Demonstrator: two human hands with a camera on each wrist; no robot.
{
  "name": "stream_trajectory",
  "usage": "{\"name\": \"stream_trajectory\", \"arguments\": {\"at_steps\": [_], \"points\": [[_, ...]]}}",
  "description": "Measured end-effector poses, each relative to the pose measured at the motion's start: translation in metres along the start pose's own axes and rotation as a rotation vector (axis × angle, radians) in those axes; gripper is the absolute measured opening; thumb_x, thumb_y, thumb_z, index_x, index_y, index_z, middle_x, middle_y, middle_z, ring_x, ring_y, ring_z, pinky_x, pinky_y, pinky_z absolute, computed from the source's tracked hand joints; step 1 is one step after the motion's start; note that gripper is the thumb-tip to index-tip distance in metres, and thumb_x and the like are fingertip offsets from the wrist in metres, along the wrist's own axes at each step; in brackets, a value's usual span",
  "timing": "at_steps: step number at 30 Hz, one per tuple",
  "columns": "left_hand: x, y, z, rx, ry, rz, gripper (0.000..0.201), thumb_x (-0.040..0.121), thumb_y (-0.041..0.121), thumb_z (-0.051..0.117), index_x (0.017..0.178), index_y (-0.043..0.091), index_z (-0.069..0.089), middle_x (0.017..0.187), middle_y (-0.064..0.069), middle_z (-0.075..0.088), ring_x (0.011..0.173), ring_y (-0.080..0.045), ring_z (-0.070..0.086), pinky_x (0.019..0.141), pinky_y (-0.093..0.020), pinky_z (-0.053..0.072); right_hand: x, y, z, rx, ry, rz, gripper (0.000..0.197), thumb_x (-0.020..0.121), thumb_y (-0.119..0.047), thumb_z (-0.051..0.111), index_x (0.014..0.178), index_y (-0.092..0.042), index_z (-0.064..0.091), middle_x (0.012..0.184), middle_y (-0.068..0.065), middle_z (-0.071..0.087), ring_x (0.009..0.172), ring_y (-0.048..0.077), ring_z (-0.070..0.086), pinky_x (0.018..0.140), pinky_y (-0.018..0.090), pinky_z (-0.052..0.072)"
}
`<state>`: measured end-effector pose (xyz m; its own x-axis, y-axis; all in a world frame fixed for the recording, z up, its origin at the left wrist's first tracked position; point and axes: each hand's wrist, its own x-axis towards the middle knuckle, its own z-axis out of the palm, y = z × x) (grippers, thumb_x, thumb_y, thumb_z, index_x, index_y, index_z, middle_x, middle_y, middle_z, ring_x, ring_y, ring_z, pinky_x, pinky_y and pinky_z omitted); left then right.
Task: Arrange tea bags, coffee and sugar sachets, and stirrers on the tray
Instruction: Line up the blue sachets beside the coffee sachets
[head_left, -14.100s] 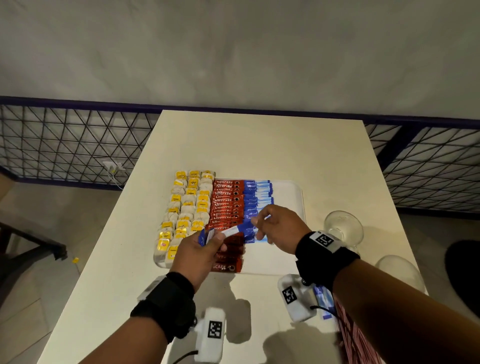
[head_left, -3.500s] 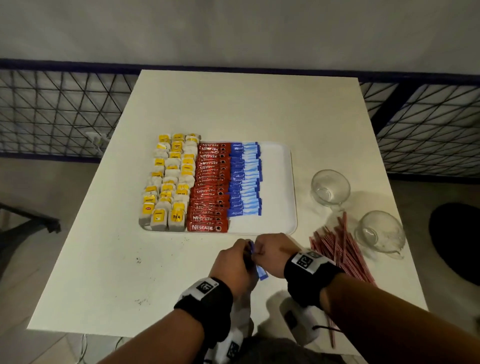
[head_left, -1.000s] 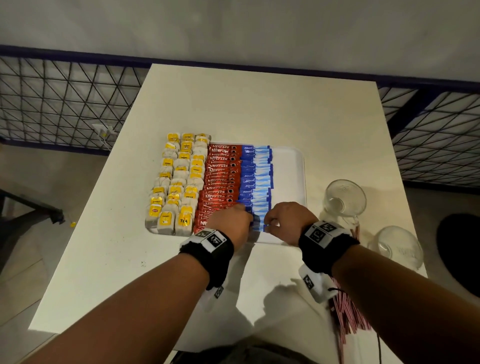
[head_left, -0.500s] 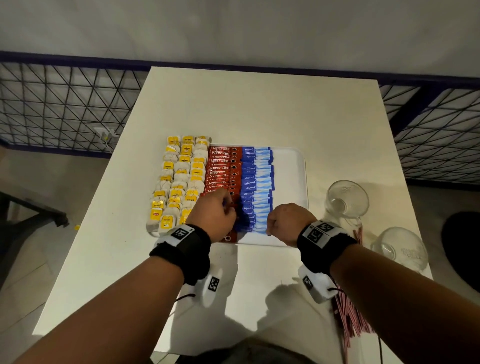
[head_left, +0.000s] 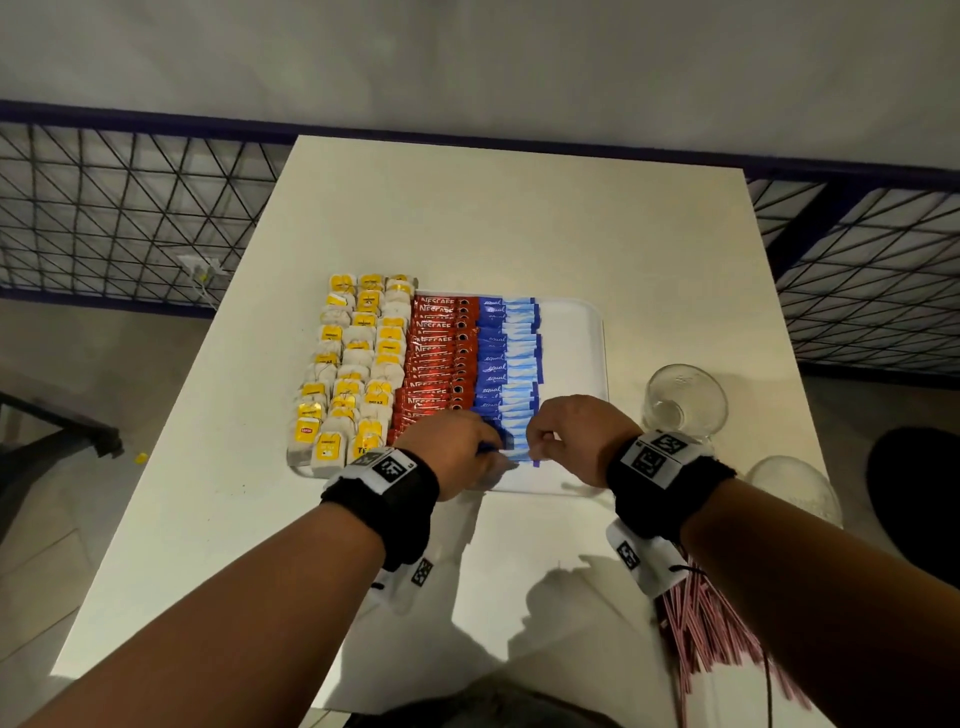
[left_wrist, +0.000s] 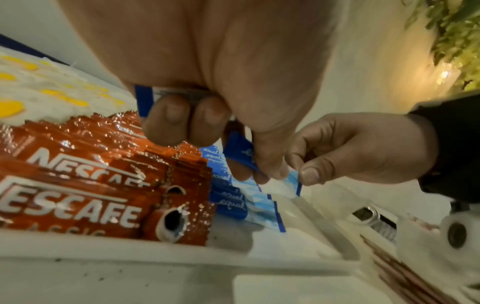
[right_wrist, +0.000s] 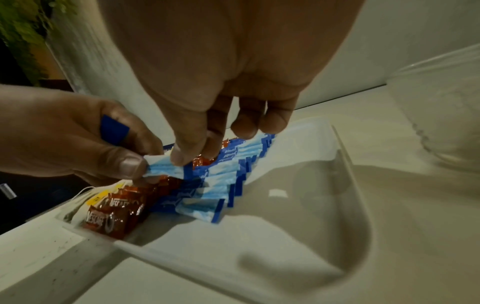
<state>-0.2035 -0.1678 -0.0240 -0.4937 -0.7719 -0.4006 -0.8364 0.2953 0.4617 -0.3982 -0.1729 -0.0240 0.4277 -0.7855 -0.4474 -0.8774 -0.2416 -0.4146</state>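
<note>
A white tray (head_left: 574, 332) holds rows of yellow-tagged tea bags (head_left: 353, 374), red coffee sachets (head_left: 434, 358) and blue sugar sachets (head_left: 506, 358). Both hands meet at the near end of the sugar row. My left hand (head_left: 488, 452) keeps a few spare blue sachets (left_wrist: 144, 98) under its curled fingers (left_wrist: 166, 121) and pinches one end of a single sugar sachet (right_wrist: 166, 170). My right hand (head_left: 540, 447) pinches the other end of it just above the row. Red stirrers (head_left: 701, 634) lie on the table, partly under my right forearm.
Two empty glass cups (head_left: 683, 400) (head_left: 789, 488) stand right of the tray. The tray's right strip (right_wrist: 298, 185) is bare. The white table (head_left: 519, 223) ends at a metal mesh railing (head_left: 130, 208) behind and at both sides.
My left hand has slid right, off the coffee sachets, to the near end of the sugar row. It now shares one sugar sachet with the right hand, which barely moved.
</note>
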Motion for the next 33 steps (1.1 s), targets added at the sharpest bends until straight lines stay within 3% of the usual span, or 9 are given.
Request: {"name": "stream_trajectory", "arguments": {"at_steps": [3,6,10,14,20,24,27,30,33], "points": [[0.004,0.0,0.0,-0.045,0.027,-0.035,0.023,0.093,0.031,0.059,0.106,0.018,0.073,0.106,-0.001,0.07,0.096,-0.021,0.06,0.077,-0.023,0.041,-0.002,0.001,0.0,0.048,0.038,-0.027,0.008,0.09,-0.028,0.061,0.089,-0.021,0.066,0.096,-0.005,0.063,0.087,0.014,0.053,0.079,0.027,0.041],[0.007,-0.002,0.001,-0.055,-0.002,-0.038,0.022,0.092,0.035,0.06,0.101,0.019,0.073,0.098,-0.001,0.071,0.09,-0.02,0.06,0.073,-0.025,0.042,0.0,-0.001,0.003,0.106,0.047,-0.029,0.007,0.089,-0.03,0.062,0.092,-0.025,0.066,0.094,-0.008,0.065,0.086,0.012,0.054,0.082,0.031,0.045],[0.006,-0.009,0.001,-0.054,-0.012,-0.075,0.021,0.094,0.03,0.058,0.107,0.021,0.072,0.109,0.001,0.069,0.099,-0.02,0.059,0.081,-0.025,0.043,0.005,0.002,0.008,0.088,-0.016,0.027,0.008,0.09,-0.027,0.059,0.09,-0.027,0.068,0.09,-0.01,0.066,0.088,0.013,0.058,0.083,0.03,0.047],[0.001,-0.019,-0.001,-0.083,0.08,-0.171,0.018,0.094,0.031,0.057,0.103,0.024,0.071,0.107,-0.001,0.068,0.097,-0.02,0.059,0.084,-0.03,0.047,0.007,0.004,0.013,0.098,-0.079,0.086,0.013,0.09,-0.024,0.058,0.092,-0.027,0.07,0.094,-0.009,0.068,0.09,0.013,0.059,0.085,0.029,0.048],[-0.008,-0.023,-0.006,-0.19,0.284,-0.231,0.012,0.091,0.029,0.06,0.092,0.017,0.062,0.086,0.001,0.062,0.078,-0.018,0.056,0.065,-0.026,0.04,0.015,0.004,0.023,0.086,-0.077,0.127,0.015,0.087,-0.024,0.059,0.087,-0.03,0.072,0.098,-0.009,0.067,0.093,0.016,0.061,0.087,0.035,0.051],[-0.014,-0.02,-0.007,-0.277,0.329,-0.212,0.007,0.091,0.019,0.056,0.087,0.014,0.052,0.075,0.001,0.054,0.064,-0.014,0.047,0.055,-0.025,0.036,0.019,0.003,0.026,0.074,-0.07,0.147,0.016,0.086,-0.027,0.057,0.078,-0.037,0.067,0.095,-0.011,0.068,0.09,0.015,0.062,0.084,0.037,0.053],[-0.018,-0.021,-0.006,-0.32,0.344,-0.177,0.008,0.092,0.012,0.051,0.084,0.012,0.051,0.072,0.0,0.052,0.066,-0.017,0.047,0.056,-0.025,0.035,0.021,0.002,0.026,0.059,-0.06,0.136,0.02,0.086,-0.027,0.056,0.07,-0.039,0.061,0.094,-0.011,0.068,0.088,0.015,0.062,0.083,0.037,0.053],[-0.019,-0.024,-0.003,-0.34,0.348,-0.149,0.014,0.094,0.012,0.048,0.081,0.012,0.052,0.08,-0.004,0.053,0.076,-0.02,0.048,0.061,-0.028,0.031,0.023,0.002,0.028,0.047,-0.052,0.131,0.025,0.086,-0.025,0.057,0.065,-0.039,0.057,0.091,-0.011,0.067,0.086,0.015,0.061,0.081,0.036,0.053],[-0.02,-0.025,-0.002,-0.417,0.363,-0.166,0.019,0.095,0.011,0.046,0.079,0.014,0.054,0.087,-0.005,0.051,0.082,-0.02,0.048,0.065,-0.017,0.034,0.023,0.001,0.029,0.053,-0.027,0.129,0.025,0.086,-0.027,0.059,0.064,-0.036,0.054,0.087,-0.011,0.066,0.083,0.015,0.061,0.078,0.033,0.053]]}}
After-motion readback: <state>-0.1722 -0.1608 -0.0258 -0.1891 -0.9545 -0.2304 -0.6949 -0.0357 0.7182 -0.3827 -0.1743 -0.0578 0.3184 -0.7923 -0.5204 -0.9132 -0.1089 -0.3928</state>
